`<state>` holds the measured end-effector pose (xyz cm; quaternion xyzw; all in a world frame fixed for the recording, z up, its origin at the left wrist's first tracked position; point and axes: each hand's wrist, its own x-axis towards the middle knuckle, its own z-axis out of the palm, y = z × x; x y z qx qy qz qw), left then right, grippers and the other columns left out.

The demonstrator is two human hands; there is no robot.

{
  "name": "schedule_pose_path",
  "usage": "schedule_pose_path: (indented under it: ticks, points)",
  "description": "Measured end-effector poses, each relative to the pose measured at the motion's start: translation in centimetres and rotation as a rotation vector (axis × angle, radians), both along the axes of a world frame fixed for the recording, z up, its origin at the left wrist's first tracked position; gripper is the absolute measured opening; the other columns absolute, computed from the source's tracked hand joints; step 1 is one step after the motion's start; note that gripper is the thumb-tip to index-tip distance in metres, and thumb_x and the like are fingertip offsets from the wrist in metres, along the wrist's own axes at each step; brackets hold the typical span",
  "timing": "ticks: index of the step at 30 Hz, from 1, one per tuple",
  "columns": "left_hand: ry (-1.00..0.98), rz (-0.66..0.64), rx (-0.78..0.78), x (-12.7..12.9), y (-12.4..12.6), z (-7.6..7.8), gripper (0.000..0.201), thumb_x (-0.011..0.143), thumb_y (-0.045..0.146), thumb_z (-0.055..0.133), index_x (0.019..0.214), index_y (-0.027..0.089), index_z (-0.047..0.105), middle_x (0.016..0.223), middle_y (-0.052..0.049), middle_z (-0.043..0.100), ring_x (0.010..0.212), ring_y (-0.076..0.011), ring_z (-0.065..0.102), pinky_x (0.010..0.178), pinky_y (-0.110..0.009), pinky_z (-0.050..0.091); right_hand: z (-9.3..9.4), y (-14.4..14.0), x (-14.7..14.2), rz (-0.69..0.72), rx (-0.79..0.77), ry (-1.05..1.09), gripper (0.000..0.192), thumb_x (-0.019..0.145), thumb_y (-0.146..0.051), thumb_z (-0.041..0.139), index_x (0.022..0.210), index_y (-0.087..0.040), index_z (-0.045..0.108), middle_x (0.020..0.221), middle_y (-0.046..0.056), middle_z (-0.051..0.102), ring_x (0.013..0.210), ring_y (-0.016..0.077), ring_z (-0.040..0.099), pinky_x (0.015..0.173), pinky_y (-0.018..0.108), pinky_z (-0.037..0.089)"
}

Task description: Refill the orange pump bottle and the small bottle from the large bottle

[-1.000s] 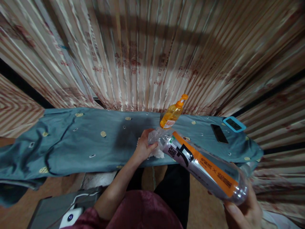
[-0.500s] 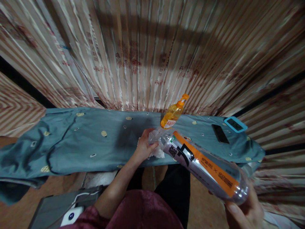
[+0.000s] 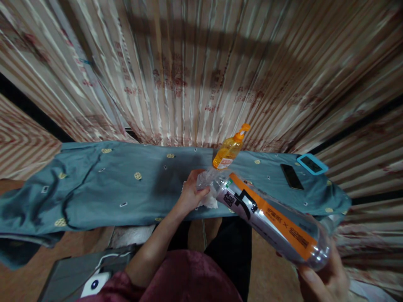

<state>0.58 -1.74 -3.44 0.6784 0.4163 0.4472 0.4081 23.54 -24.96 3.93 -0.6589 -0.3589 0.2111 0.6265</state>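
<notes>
My right hand is wrapped round the base of a large clear drink bottle with an orange and silver label. The bottle lies tilted, its neck end lower in the picture's depth and pointing left toward my left hand. Closed fingers of that hand hold a small clear cup-like vessel at the bottle's mouth. Whether liquid passes between them, I cannot tell. A crumpled white tissue lies beneath. Just behind stands an orange pump bottle, partly filled with amber liquid.
A narrow table with a teal patterned cloth runs across the view. On its right lie a dark phone and a blue-framed device. Striped curtains hang behind. At lower left, a white device with a cable rests on a grey box.
</notes>
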Motion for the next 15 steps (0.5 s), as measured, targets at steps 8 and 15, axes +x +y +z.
schedule_pose_path:
  ticks: [8, 15]
  points:
    - [-0.008, 0.001, -0.002, 0.04, 0.03, -0.06, 0.051, 0.081, 0.026, 0.081, 0.128, 0.02, 0.064, 0.128, -0.012, 0.072, 0.121, -0.0328, 0.07, 0.107, -0.047, 0.055, -0.26, -0.09, 0.31, 0.021, 0.001, -0.044, 0.088, 0.082, -0.048, 0.083, 0.161, -0.027, 0.05, 0.168, 0.01, 0.047, 0.157, 0.0467, 0.037, 0.118, 0.067, 0.045]
    - [-0.024, -0.006, -0.005, 0.04, 0.01, -0.09, 0.05, 0.081, 0.026, 0.081, 0.128, 0.019, 0.063, 0.128, -0.013, 0.072, 0.12, -0.033, 0.071, 0.106, -0.048, 0.056, 0.31, 0.12, -0.24, -0.005, 0.003, -0.007, 0.089, 0.077, -0.05, 0.086, 0.157, -0.028, 0.053, 0.167, 0.011, 0.048, 0.157, 0.0483, 0.037, 0.119, 0.068, 0.044]
